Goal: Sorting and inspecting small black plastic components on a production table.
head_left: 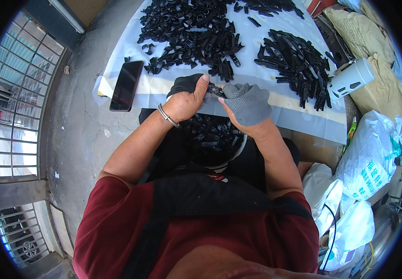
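My left hand, in a black glove that leaves the thumb bare, is closed on one end of a small black plastic part. From the other side my right hand, in a grey dotted glove, grips the same part, so both hands meet just over the table's near edge. Below them, between my legs, a container holds a heap of black plastic pieces. Ahead on the white-covered table lies a large pile of short, curved black pieces. A pile of long, thin black strips lies to the right.
A dark phone rests at the table's left edge. On the right edge a white slotted plastic holder lies tilted. White plastic bags and tan sacks crowd the right side. A barred window is at left.
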{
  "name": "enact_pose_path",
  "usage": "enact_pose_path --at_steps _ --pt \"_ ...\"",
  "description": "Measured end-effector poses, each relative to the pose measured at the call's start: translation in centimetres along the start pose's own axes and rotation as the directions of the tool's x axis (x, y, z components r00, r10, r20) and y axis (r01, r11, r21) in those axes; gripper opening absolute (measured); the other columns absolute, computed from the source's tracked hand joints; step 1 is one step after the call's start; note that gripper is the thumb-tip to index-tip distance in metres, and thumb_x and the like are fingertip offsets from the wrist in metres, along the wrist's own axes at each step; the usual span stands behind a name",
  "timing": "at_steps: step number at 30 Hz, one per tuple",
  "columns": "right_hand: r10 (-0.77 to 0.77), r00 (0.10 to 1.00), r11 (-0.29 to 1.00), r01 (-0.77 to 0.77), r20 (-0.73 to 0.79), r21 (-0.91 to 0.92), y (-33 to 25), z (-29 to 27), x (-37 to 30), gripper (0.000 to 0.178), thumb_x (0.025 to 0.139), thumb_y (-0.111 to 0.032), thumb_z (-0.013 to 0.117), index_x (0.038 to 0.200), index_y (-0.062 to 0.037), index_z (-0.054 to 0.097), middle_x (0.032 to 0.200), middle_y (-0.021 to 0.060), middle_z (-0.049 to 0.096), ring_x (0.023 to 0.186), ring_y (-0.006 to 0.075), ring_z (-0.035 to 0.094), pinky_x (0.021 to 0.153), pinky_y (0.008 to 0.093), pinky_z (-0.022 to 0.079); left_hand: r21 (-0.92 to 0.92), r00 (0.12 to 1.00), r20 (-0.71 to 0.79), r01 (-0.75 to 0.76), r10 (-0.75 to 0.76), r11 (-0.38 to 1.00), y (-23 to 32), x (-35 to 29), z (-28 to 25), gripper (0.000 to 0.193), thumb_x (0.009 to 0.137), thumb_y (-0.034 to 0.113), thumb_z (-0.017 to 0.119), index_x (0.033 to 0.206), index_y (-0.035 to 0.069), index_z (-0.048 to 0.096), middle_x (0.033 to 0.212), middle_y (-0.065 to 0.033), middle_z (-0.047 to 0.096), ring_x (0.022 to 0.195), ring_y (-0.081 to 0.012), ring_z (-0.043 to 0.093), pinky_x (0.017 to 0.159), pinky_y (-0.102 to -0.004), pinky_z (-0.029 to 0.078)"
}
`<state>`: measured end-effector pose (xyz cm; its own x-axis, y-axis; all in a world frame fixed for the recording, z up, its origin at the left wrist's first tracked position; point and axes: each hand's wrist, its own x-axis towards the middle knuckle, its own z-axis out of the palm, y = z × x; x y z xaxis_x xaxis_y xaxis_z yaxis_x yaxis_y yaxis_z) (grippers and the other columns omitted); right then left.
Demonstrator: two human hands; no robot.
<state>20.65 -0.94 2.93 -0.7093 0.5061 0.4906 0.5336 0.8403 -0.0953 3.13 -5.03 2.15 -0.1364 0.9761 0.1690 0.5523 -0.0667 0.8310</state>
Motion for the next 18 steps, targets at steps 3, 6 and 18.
enact_pose_path --at_steps 3,6,18 --pt "0.019 0.998 0.996 -0.013 0.060 -0.091 -0.7 1.3 -0.1 0.022 0.078 -0.024 0.061 0.091 -0.0058 0.063 0.082 0.0086 0.062 0.071 0.0271 0.057 0.063 0.0364 0.044 0.168 0.997 -0.013 -0.077 0.080 0.983 0.5 0.1 0.4 0.037 0.093 0.028 0.036 0.075 0.002 0.055 0.065 -0.0179 0.057 0.063 -0.0367 0.055 0.058 -0.0413 0.043" --pt "0.002 0.999 0.999 0.000 0.048 -0.033 -0.7 2.0 -0.5 0.022 0.078 -0.025 0.061 0.089 -0.0059 0.063 0.080 0.0093 0.061 0.070 0.0276 0.057 0.062 0.0370 0.044 0.194 0.992 0.022 -0.129 0.127 0.972 0.9 -0.6 0.9 0.035 0.092 0.026 0.037 0.075 0.002 0.056 0.068 -0.0197 0.058 0.067 -0.0376 0.056 0.061 -0.0420 0.044" --pt "0.203 0.931 0.893 -0.303 -0.302 -0.333 7.5 -0.2 1.4 0.025 0.077 -0.020 0.055 0.099 -0.0073 0.059 0.089 0.0121 0.059 0.079 0.0290 0.058 0.065 0.0404 0.047 0.607 0.884 -0.083 -0.321 0.460 0.727 -3.1 4.0 2.4 0.024 0.078 0.025 0.058 0.094 0.008 0.060 0.086 -0.0133 0.060 0.076 -0.0295 0.059 0.068 -0.0373 0.048"
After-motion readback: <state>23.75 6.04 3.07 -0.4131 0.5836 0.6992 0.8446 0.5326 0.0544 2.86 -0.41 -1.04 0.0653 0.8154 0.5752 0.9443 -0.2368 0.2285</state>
